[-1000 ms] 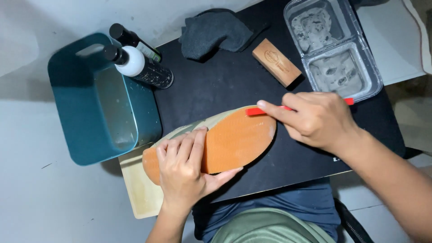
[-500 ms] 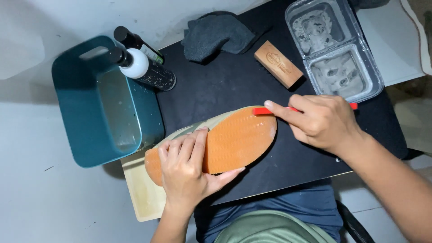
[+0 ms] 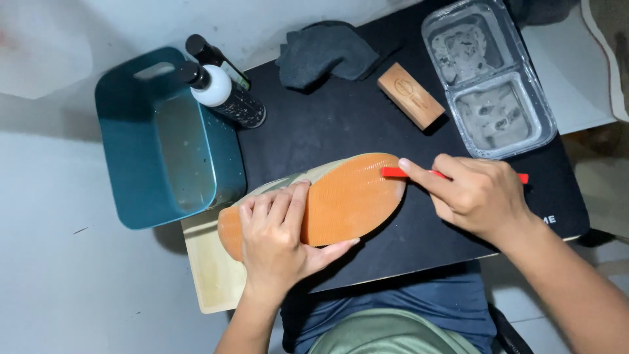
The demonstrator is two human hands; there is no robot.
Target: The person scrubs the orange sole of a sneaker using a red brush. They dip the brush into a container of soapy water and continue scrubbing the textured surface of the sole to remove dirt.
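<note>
**Free room on the mat**

Open black mat (image 3: 327, 131) between shoe (image 3: 327, 203) and wooden block (image 3: 411, 96). Teal tub (image 3: 167, 141) and two bottles (image 3: 223, 92) block the left; clear tray (image 3: 488, 78) blocks far right; grey cloth (image 3: 324, 52) at back.

Even, moderately bright overhead light, soft shadows falling toward six o'clock, faint glare on the clear plastic tray (image 3: 524, 141) at one o'clock, sharp focus, slight softness at edges.
</note>
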